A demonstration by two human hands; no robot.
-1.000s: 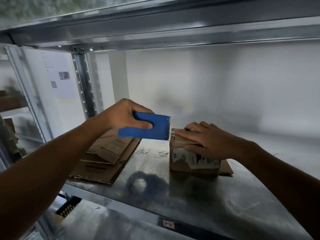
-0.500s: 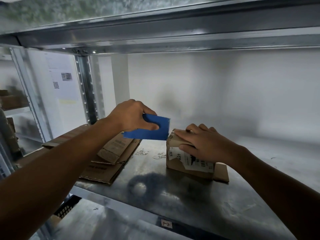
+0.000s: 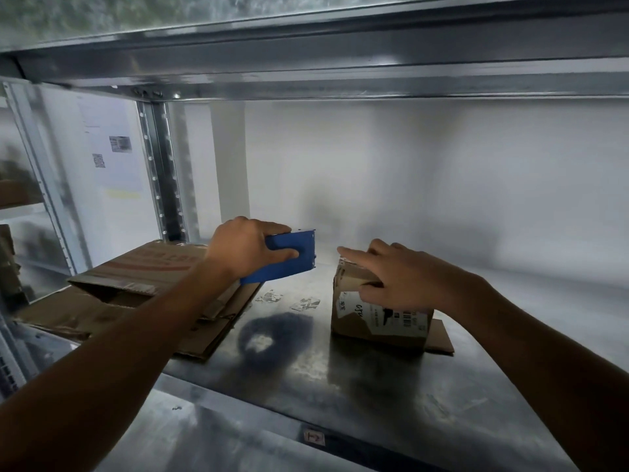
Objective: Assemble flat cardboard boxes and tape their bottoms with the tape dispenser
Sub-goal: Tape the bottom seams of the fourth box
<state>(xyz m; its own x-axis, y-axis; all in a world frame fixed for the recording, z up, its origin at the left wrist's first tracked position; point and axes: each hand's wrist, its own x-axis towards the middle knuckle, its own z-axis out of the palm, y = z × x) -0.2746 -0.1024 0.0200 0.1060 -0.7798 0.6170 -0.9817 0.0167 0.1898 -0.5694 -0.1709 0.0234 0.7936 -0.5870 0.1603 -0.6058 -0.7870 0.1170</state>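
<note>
So the left hand has pulled the dispenser off to the left. Half a second ago its toothed edge was right up against the top left edge of the box, and now there's a clear gap between them. The fingers are wrapped around the blue body with the thumb across the near face, and it's held in the air above the shelf, cutter end pointing right at the box.

The right hand hasn't let go of the box. Its fingers lie over the top, the index finger reaches to the far left corner, and the thumb is tucked against the front face.

The box sits about mid-shelf, closed side up, with a white label on the front. One flap sticks out flat from under its right side.

A stack of flat cardboard lies at the left end of the shelf, partly under the left arm and well apart from the box.
</note>
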